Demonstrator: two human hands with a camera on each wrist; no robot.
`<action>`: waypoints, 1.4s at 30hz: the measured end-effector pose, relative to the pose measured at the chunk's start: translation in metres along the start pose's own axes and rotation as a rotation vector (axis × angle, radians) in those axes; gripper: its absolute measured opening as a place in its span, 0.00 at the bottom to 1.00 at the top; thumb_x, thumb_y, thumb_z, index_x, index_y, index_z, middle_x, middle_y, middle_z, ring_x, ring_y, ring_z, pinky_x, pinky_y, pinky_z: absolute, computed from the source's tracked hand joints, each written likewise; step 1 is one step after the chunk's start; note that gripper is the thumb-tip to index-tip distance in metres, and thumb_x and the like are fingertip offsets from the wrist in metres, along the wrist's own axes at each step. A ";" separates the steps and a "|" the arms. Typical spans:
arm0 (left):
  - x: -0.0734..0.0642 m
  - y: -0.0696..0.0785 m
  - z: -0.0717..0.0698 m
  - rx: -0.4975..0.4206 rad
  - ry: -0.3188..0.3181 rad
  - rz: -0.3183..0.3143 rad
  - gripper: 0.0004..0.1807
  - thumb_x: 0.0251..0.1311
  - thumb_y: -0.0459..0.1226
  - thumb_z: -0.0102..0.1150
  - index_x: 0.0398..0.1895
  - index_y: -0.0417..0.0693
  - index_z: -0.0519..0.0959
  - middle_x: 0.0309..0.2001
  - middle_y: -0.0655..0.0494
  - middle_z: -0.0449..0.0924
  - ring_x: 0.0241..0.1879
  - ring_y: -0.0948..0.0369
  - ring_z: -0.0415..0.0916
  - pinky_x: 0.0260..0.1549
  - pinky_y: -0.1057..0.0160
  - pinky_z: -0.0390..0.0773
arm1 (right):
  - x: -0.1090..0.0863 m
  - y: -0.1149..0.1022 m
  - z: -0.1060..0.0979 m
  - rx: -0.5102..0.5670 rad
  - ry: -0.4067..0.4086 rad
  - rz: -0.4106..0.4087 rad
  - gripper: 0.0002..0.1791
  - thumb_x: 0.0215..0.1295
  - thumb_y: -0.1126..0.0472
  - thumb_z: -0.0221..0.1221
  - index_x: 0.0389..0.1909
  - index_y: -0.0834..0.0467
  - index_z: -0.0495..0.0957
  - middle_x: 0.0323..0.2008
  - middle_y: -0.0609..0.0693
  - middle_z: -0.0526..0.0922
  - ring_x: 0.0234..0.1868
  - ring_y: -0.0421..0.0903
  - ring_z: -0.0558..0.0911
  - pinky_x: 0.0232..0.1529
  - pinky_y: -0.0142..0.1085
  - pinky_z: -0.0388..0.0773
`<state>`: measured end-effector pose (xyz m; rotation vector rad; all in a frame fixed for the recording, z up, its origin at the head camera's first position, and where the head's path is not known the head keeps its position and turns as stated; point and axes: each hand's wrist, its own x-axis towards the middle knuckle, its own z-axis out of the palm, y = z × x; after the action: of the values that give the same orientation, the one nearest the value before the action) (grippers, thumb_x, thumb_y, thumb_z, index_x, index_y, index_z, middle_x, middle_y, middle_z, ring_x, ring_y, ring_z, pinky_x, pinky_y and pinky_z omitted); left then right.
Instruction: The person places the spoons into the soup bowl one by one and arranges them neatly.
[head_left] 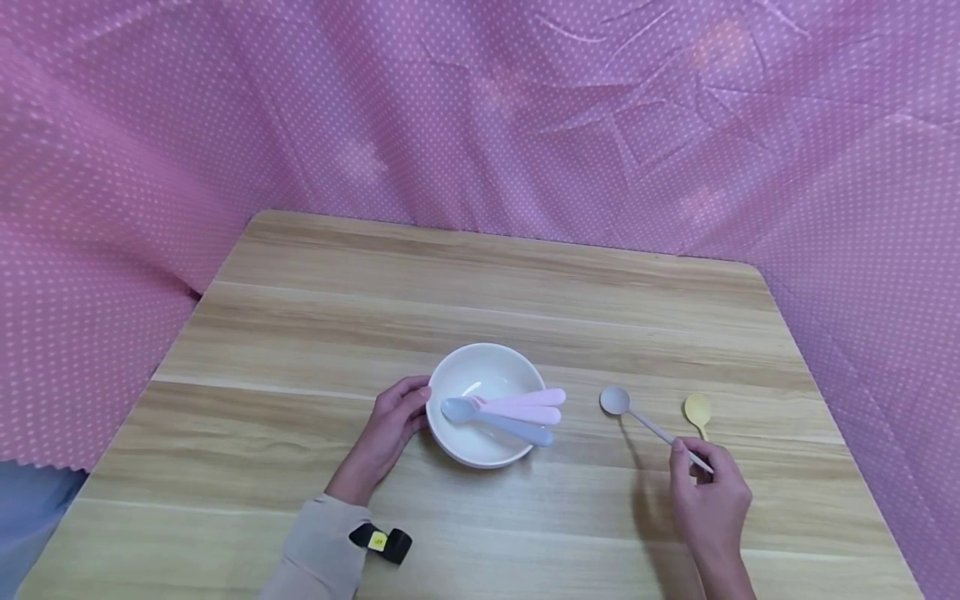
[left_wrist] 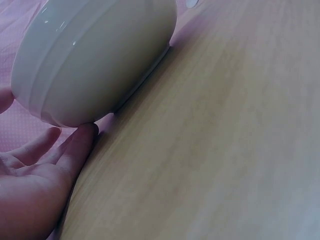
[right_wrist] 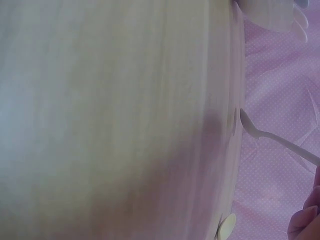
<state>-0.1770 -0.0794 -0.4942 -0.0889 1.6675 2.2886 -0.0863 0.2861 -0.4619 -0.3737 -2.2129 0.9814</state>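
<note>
A white bowl (head_left: 480, 367) stands on the wooden table. In it lie two pink spoons (head_left: 528, 414) and a light blue spoon (head_left: 517, 429), their handles sticking out over the right rim. My left hand (head_left: 390, 425) rests against the bowl's left side; the left wrist view shows its fingertips (left_wrist: 87, 131) touching the outer wall. On the right, my right hand (head_left: 712, 492) pinches a pale grey spoon (head_left: 615, 401) by its handle, bowl end pointing left, raised over the table. Just beyond that hand lies a yellow spoon (head_left: 697, 409), its handle partly hidden by the hand.
The wooden table (head_left: 465, 283) has rounded far corners. A pink dotted cloth (head_left: 480, 125) hangs behind it and along both sides. A black strap with a yellow tag (head_left: 378, 542) is at my left sleeve.
</note>
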 end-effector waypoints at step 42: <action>0.000 0.000 0.001 0.002 0.000 0.005 0.23 0.66 0.38 0.49 0.60 0.32 0.66 0.55 0.39 0.70 0.45 0.59 0.75 0.44 0.65 0.78 | 0.008 -0.037 -0.004 0.281 0.026 0.082 0.05 0.59 0.72 0.59 0.31 0.73 0.78 0.20 0.38 0.77 0.19 0.31 0.72 0.20 0.19 0.69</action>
<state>-0.1767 -0.0789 -0.4943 -0.0850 1.6719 2.2904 -0.0888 0.2673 -0.4288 -0.3473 -2.0135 1.3046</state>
